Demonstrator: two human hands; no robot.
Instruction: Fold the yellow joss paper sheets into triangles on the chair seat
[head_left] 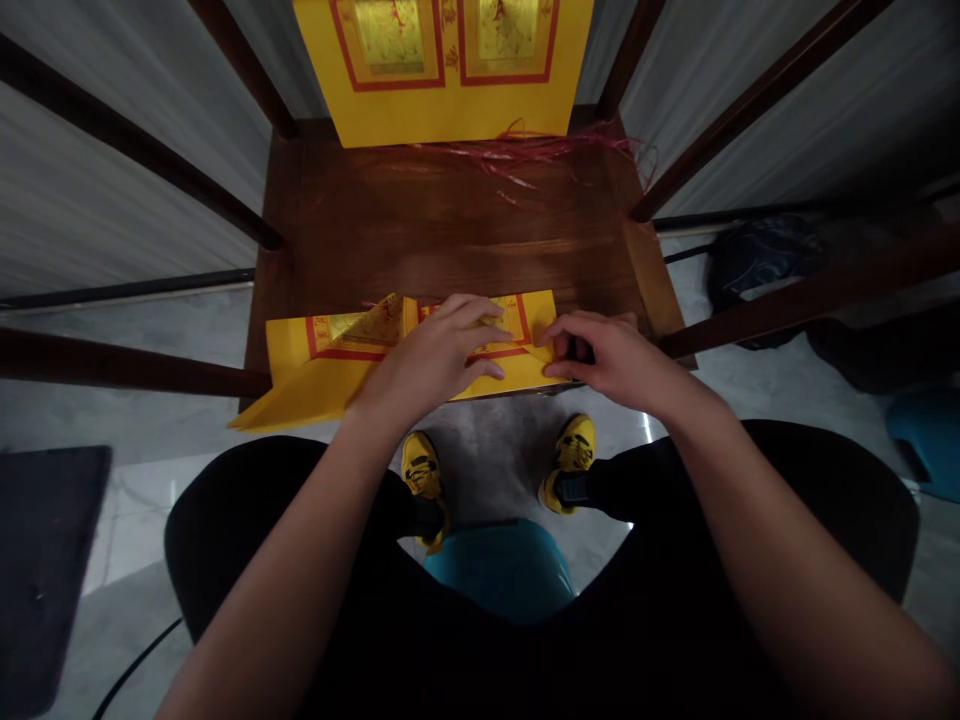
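A sheet of yellow joss paper (pixel 292 345), with red printed frames and gold patches, lies along the near edge of a wooden surface. Its left part is folded over at a slant, and one corner sticks up. My left hand (pixel 442 350) rests across the middle of the sheet, its fingers stretched out and the thumb apart. At the sheet's right end my right hand (pixel 600 355) has curled fingers, with thumb and index at the paper's edge around a small crease. My left hand and forearm hide part of the fold.
A larger stack of yellow paper (pixel 450 118) is at the far side of the wooden surface (pixel 450 220). Pink-red strings (pixel 540 150) lie before it. Dark wooden bars (pixel 135 160) rise on both sides. Below are a blue stool (pixel 499 570) and a dark bag (pixel 765 265) on the right.
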